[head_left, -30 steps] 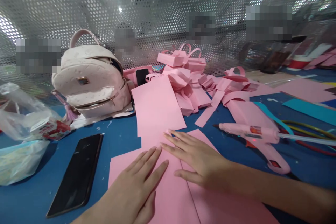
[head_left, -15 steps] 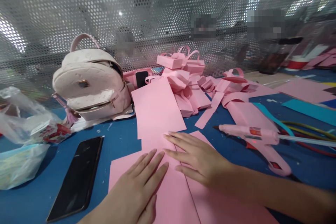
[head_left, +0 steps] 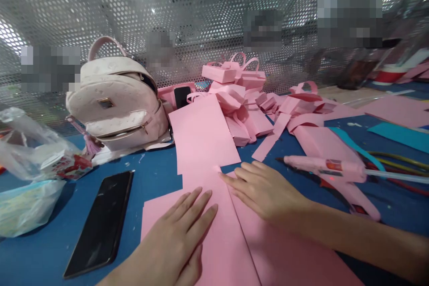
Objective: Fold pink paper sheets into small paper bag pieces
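Observation:
Pink card paper (head_left: pixel 221 237) lies in front of me, one strip overlapping wider sheets, with a long edge running down toward me. My left hand (head_left: pixel 174 228) rests flat on it, fingers stretched out and holding nothing. Over the strip's right edge, my right hand (head_left: pixel 264 190) touches the card with its forefinger extended and some other fingers bent; nothing is visible in its grasp. Beyond the hands, another pink sheet (head_left: pixel 204 132) overlaps the far end of the strip.
A pink glue gun (head_left: pixel 328 167) lies to the right, beside a blue strip (head_left: pixel 395 140). Folded pink paper pieces (head_left: pixel 248 98) are heaped at the back. On the left are a backpack (head_left: pixel 117 98), a black phone (head_left: pixel 100 223) and a plastic bag (head_left: pixel 30 138).
My right hand's fingers were spread flat on the card; now several are bent and the forefinger points out. The hand has shifted slightly right. My left hand stays nearly in place.

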### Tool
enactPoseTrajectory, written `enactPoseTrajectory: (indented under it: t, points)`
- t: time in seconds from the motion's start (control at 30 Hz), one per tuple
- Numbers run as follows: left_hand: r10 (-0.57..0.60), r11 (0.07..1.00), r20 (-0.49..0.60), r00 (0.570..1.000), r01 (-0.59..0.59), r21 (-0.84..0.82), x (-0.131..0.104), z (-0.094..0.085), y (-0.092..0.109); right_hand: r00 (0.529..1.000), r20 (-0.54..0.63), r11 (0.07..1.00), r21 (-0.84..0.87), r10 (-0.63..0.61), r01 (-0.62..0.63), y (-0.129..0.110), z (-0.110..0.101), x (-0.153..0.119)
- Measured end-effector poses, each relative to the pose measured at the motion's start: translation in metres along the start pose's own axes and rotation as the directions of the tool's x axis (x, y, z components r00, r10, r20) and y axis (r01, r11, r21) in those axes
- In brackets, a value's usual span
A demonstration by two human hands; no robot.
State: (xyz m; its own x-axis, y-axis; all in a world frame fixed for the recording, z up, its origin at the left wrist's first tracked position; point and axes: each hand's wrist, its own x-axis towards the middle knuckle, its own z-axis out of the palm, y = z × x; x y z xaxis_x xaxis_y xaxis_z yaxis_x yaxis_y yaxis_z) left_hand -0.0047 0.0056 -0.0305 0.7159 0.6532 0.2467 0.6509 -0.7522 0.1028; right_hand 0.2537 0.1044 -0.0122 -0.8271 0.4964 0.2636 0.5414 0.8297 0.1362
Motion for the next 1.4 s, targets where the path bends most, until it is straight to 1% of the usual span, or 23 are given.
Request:
enactPoseTrajectory:
  t: [0.1, 0.2, 0.33, 0.5, 0.57, 0.67, 0.83, 0.97, 1.1, 1.17, 1.3, 1.4]
  points:
    - [-0.015, 1.0, 0.068, 0.998, 0.015, 0.013, 0.002, -0.01, 0.003, 1.0, 0.007, 0.997, -0.07, 0.028, -0.027, -0.005, 0.001, 0.005]
    - [-0.029, 0.999, 0.12, 0.992, 0.028, 0.016, 0.002, -0.019, 0.007, 0.999, 0.005, 0.994, -0.098, 0.046, -0.045, -0.009, 0.001, 0.007]
    - [-0.048, 0.999, 0.138, 0.989, 0.051, -0.016, 0.0, -0.019, 0.008, 0.999, 0.014, 0.996, -0.077, 0.048, -0.047, -0.008, 0.001, 0.006]
    - [-0.082, 0.994, 0.139, 0.987, 0.091, -0.055, -0.003, -0.017, 0.01, 0.999, 0.051, 1.0, -0.026, -0.002, 0.004, -0.006, -0.003, -0.001]
    - [-0.077, 0.994, 0.137, 0.988, 0.087, -0.066, -0.003, -0.018, 0.011, 0.997, 0.061, 0.999, 0.0, -0.04, 0.04, -0.007, -0.007, -0.008]
    - [-0.078, 0.993, 0.141, 0.987, 0.089, -0.073, -0.003, -0.021, 0.012, 0.99, 0.043, 0.991, 0.037, -0.134, 0.132, -0.013, -0.016, -0.022]
    - [-0.084, 0.99, 0.123, 0.989, 0.097, -0.104, -0.004, -0.022, 0.014, 0.967, 0.078, 0.965, 0.126, -0.243, 0.232, -0.029, -0.034, -0.051]
    - [-0.079, 0.989, 0.112, 0.991, 0.092, -0.115, -0.004, -0.023, 0.014, 0.944, 0.051, 0.923, 0.235, -0.325, 0.305, -0.043, -0.045, -0.071]
    - [-0.086, 0.99, 0.135, 0.987, 0.1, -0.101, -0.004, -0.023, 0.015, 0.934, 0.084, 0.876, 0.385, -0.347, 0.29, -0.058, -0.058, -0.086]
    - [-0.092, 0.99, 0.142, 0.986, 0.105, -0.089, -0.005, -0.023, 0.016, 0.931, 0.115, 0.863, 0.429, -0.346, 0.267, -0.067, -0.065, -0.093]
    - [-0.088, 0.992, 0.147, 0.985, 0.1, -0.072, -0.005, -0.023, 0.017, 0.924, 0.168, 0.858, 0.456, -0.343, 0.236, -0.084, -0.075, -0.106]
    - [-0.084, 0.993, 0.133, 0.988, 0.094, -0.076, -0.005, -0.023, 0.017, 0.928, 0.165, 0.859, 0.458, -0.334, 0.228, -0.094, -0.079, -0.114]
